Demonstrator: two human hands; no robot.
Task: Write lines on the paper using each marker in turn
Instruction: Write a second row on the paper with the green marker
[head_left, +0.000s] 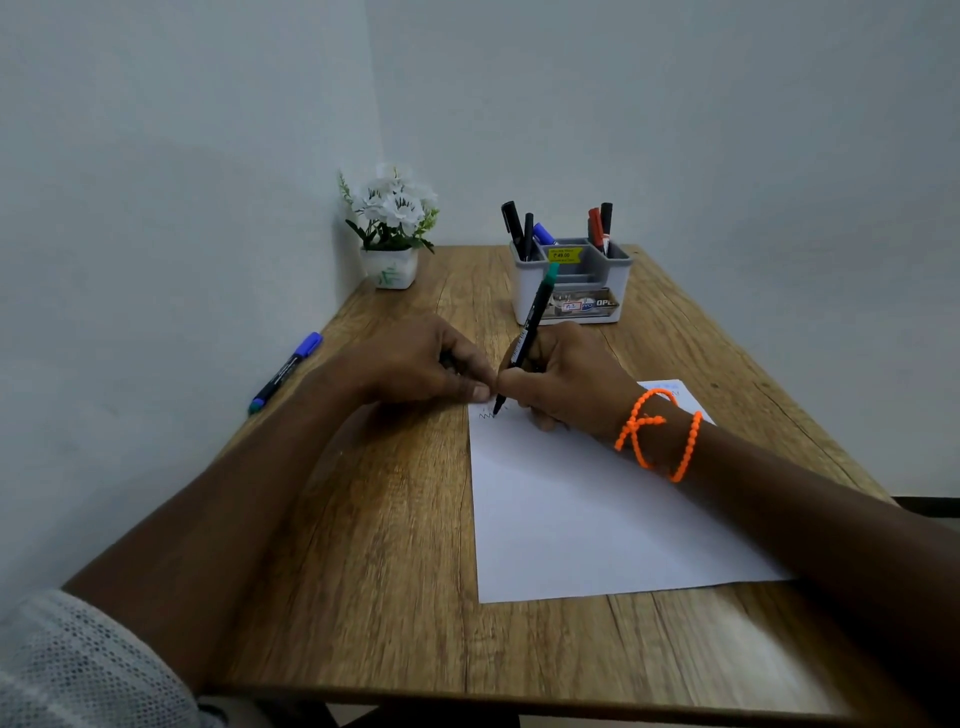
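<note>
Green-capped marker (527, 338) gripped in right hand (566, 379), tip on paper (597, 514) at frame centre, zigzag begun. Left hand (421, 364) fingers curled, pinning the paper's corner. Advise light, steady strokes rightward.

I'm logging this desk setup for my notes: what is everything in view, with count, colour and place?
Table: one, wood-brown, in the wall corner.
Paper: one, white, right half of the table, zigzag marks at its top left.
Organizer: one, grey-white, far edge, holding several black, blue and red markers.
Spare marker: one, black with blue cap, left table edge.
Flower pot: one, white, far left corner.
Bracelet: one, orange, right wrist.
Green-ended marker: one, black, writing.
Left hand: beside the paper's top corner.
Right hand: grips the green-ended marker.
</note>
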